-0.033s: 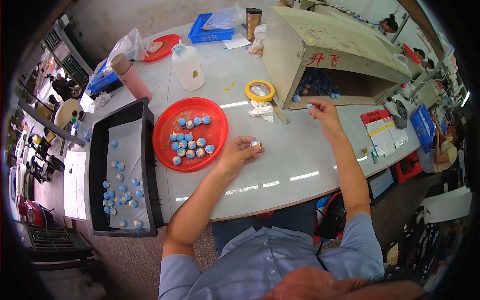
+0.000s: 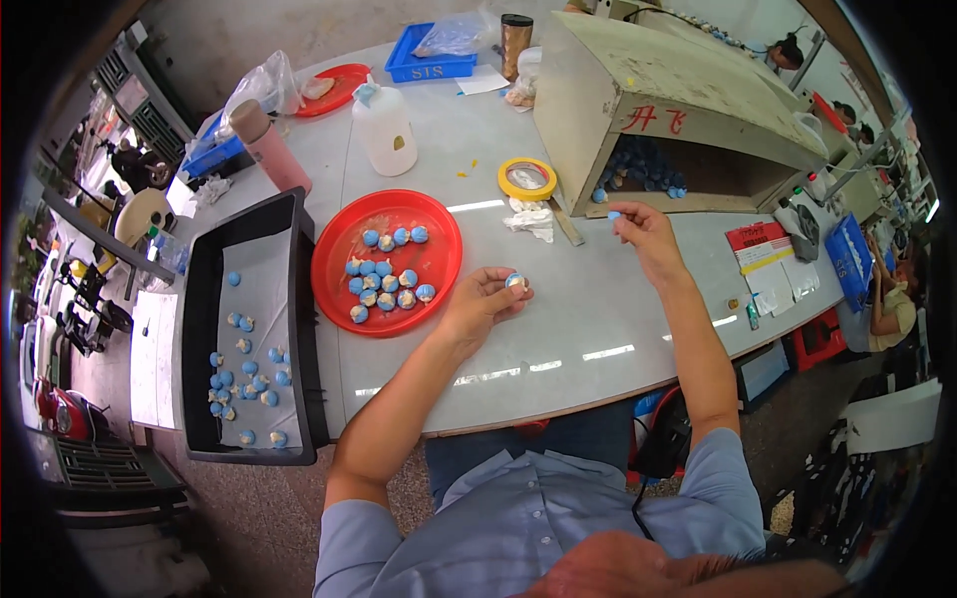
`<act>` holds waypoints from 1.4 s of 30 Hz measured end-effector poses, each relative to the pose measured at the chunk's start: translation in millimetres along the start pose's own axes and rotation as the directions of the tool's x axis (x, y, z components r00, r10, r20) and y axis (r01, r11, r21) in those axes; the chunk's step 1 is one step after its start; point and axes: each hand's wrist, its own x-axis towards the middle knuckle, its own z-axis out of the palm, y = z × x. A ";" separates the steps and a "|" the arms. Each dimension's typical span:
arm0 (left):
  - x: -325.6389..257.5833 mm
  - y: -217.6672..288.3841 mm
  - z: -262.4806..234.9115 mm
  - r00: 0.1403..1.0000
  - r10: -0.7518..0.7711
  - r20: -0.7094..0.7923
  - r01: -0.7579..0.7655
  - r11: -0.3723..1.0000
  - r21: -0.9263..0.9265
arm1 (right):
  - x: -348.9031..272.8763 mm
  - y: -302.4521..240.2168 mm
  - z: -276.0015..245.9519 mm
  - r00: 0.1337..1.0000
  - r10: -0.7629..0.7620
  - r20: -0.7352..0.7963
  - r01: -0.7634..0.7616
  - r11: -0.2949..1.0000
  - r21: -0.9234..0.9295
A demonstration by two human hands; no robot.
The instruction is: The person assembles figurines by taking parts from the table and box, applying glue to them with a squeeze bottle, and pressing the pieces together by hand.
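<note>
Between the thumb and fingertips of my left hand [image 2: 483, 304] is a small blue-and-cream ball [image 2: 515, 282], held just above the table. My right hand [image 2: 648, 237], in front of the wooden box [image 2: 583, 130], pinches a small light-blue piece [image 2: 614, 216]; its exact shape is too small to make out. Dark blue pieces [image 2: 643, 164] are heaped inside the box's opening. Left of my left hand, a round red tray [image 2: 439, 224] carries several similar balls. More of them lie scattered on the pale lining of a black bin [image 2: 299, 259] at the far left.
Behind the red tray stand a white jug [image 2: 384, 135] and a pink flask [image 2: 269, 149]. Yellow tape [image 2: 526, 177] lies by the box, near crumpled white tissue [image 2: 531, 221]. Papers [image 2: 763, 249] lie at the right. A blue tray [image 2: 429, 66] and tumbler [image 2: 515, 48] are at the back.
The whole view has shifted slightly, so the table's things appear a little to the right and higher. Both hands keep their holds.
</note>
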 end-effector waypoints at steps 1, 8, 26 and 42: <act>4.4 -2.6 1.0 1.000 0.025 0.004 -0.025 0.999 -0.044 | -11.1 -8.2 17.0 0.995 0.014 0.094 -0.021 0.997 0.076; 9.6 -8.7 2.1 0.993 0.117 0.010 -0.114 0.982 -0.151 | -60.0 -6.7 96.8 0.955 0.005 0.296 -0.091 0.957 0.277; 9.8 -10.9 0.3 0.996 0.086 0.026 -0.083 0.992 -0.100 | -57.9 27.0 113.2 0.956 -0.235 0.173 0.254 0.963 -0.094; 9.2 -6.5 0.2 0.993 0.029 0.117 -0.002 0.974 -0.228 | -56.5 21.3 104.8 0.940 -0.292 0.179 0.316 0.940 -0.129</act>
